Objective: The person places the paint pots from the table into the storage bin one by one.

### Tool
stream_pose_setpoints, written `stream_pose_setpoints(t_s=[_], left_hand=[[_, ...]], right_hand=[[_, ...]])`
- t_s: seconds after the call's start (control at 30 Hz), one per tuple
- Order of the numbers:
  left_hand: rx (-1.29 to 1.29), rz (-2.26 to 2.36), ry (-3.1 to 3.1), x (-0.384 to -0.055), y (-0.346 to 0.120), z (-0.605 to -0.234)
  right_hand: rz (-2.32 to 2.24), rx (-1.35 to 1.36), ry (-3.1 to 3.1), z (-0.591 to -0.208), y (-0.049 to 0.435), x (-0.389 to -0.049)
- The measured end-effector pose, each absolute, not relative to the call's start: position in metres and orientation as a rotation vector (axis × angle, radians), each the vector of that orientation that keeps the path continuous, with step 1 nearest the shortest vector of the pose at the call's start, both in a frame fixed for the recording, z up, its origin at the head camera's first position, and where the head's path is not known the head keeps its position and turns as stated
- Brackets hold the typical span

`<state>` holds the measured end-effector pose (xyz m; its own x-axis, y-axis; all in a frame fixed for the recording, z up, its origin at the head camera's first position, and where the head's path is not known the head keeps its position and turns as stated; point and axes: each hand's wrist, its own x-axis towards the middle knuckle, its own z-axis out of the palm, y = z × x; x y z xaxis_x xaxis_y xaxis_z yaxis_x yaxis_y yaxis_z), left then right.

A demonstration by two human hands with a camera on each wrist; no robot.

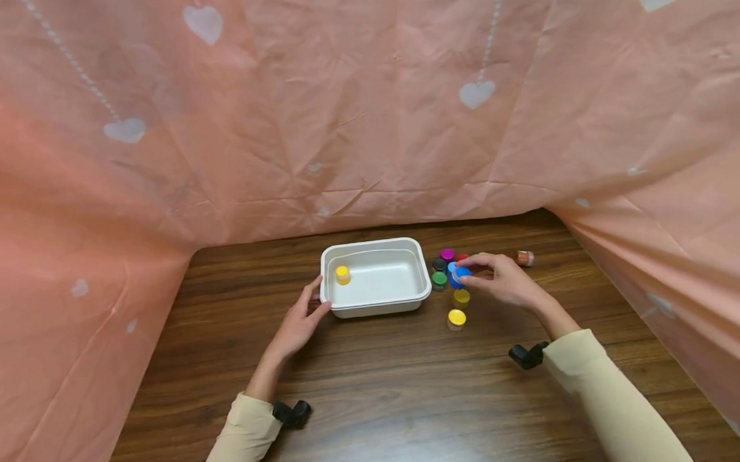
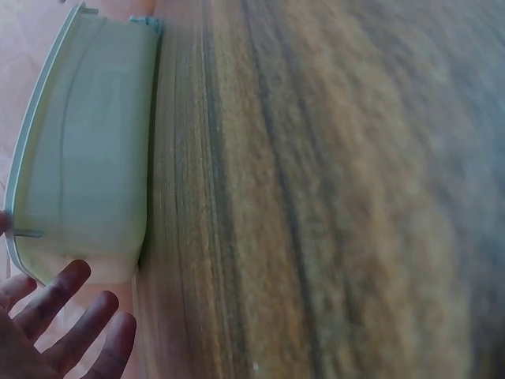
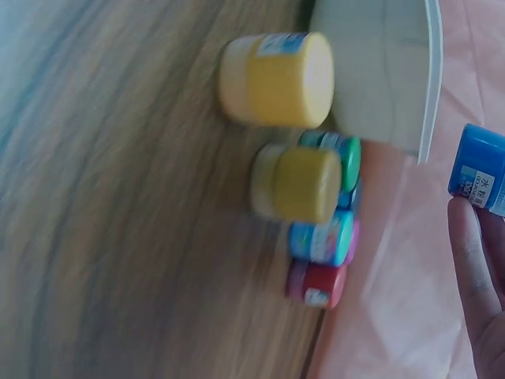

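Note:
My right hand [image 1: 505, 281] pinches a small blue paint jar [image 3: 480, 170] between thumb and fingers, holding it up over a cluster of jars. Below it stand a light blue jar [image 3: 322, 238], a green jar [image 1: 439, 281], a black-lidded jar [image 1: 439, 264], a magenta jar [image 1: 447, 255] and a red jar [image 3: 317, 284]. Nearer me are a dark yellow jar [image 1: 461, 298] and a bright yellow jar [image 1: 456, 320]. At the white tray [image 1: 379, 308], my left hand [image 1: 296, 325] touches the left end, thumb by the front corner, fingers spread. One yellow jar [image 1: 343, 275] sits inside the tray, at its left.
An orange-brown jar [image 1: 524, 258] lies on its side beyond my right hand. Pink cloth [image 1: 367, 136] with white hearts hangs behind the wooden table [image 1: 375, 387] and along both sides. Black wrist cameras [image 1: 292, 414] are on both forearms.

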<state>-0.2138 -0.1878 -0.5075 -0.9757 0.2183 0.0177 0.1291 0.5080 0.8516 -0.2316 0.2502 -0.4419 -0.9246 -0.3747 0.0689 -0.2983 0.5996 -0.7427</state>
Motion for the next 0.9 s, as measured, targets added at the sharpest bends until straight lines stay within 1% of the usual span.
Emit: stream_pose_setpoints(t_s=[0.23, 0.5, 0.9], left_hand=[[0.293, 1.467, 2.663, -0.213, -0.185, -0.504], [0.277, 1.467, 2.674, -0.212, -0.184, -0.504], [0.269, 1.485, 2.653, -0.214, -0.186, -0.505]], right_hand=[[-1.247, -0.635, 2.705, -0.435, 0.216, -0.245], [-1.296, -0.713, 2.654, -0.436, 0.177, -0.26], [-1.288, -0.691, 2.637, -0.446, 0.122, -0.281]])
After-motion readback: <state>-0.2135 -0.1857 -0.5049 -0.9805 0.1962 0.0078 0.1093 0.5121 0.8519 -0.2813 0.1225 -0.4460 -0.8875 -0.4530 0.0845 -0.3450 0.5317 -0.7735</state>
